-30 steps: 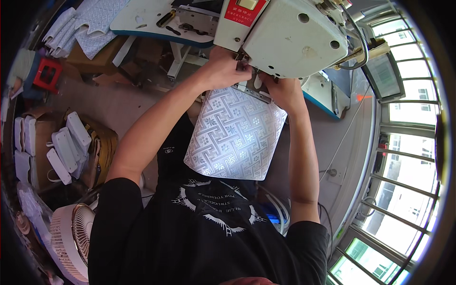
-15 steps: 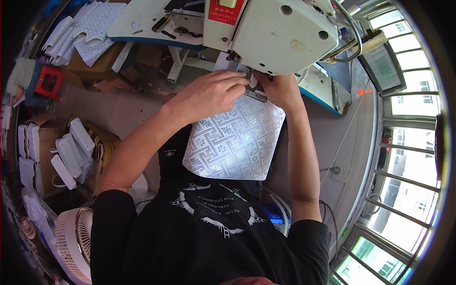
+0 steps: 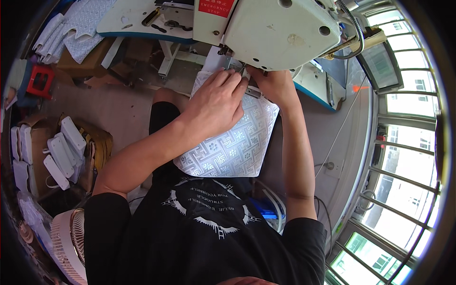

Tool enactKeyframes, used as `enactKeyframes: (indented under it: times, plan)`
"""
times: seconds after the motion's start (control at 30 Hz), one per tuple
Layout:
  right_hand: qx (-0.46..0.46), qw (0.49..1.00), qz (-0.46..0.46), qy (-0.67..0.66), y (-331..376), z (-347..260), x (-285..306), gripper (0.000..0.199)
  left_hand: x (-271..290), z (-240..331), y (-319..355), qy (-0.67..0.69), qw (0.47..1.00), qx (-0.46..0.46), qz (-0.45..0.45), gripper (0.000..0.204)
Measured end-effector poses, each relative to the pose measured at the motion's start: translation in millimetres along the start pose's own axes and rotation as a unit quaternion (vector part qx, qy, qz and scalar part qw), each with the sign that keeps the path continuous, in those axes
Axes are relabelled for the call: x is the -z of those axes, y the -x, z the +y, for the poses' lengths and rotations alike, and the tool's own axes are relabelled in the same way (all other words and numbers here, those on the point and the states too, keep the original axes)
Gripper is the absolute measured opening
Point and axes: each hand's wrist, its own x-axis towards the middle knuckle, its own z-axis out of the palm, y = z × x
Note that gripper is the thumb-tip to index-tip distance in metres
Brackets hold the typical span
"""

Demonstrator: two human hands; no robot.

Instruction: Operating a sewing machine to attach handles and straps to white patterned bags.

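A silvery white patterned fabric piece hangs from a sewing machine toward my lap. My left hand lies over its upper left part, fingers bent and pressed together on the material close to the needle area. On the other side my right hand reaches beneath the machine head, its bent fingers close to the left fingertips. The machine head and the hand itself hide most of those fingers and whatever is between them. A narrow metal part crosses the fabric's upper edge between the hands.
At the upper left a white worktop carries a screwdriver and dark small tools. Folded patterned fabric lies over a cardboard box. White flat cases, a red stool and a fan stand left. A screen is at right.
My left hand has slid lower over the fabric, its fingers now more bent. More pale material shows beyond it. The whole view has shifted slightly; my right hand stays under the machine head.
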Motion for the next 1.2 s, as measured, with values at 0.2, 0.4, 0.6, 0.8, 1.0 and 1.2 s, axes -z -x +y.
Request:
enactKeyframes:
  times: [0.2, 0.4, 0.6, 0.8, 1.0, 1.2]
  plan:
    - [0.115, 0.991, -0.041, -0.058, -12, 20, 16, 0.029, 3, -8, -4, 0.06, 0.998, 0.031, -0.019, 0.043]
    - [0.01, 0.984, -0.156, -0.084, -14, 16, 35, 0.031, 1, -12, -1, 0.011, 0.999, 0.003, 0.033, 0.04]
    - [-0.051, 0.969, -0.186, -0.153, -20, 18, 30, 0.026, 6, -19, 3, -0.006, 1.0, 0.001, 0.026, 0.037]
    - [-0.061, 0.975, -0.176, -0.12, -27, 9, 23, 0.018, 13, -35, 0, 0.0, 1.0, -0.01, -0.005, 0.04]
    - [-0.017, 0.979, -0.186, -0.082, -33, 7, 31, 0.02, 18, -56, -8, 0.002, 0.998, -0.062, -0.003, 0.042]
    - [-0.071, 0.98, -0.169, -0.083, -33, 5, 35, 0.029, 28, -110, -27, 0.106, 0.976, -0.123, -0.145, 0.05]
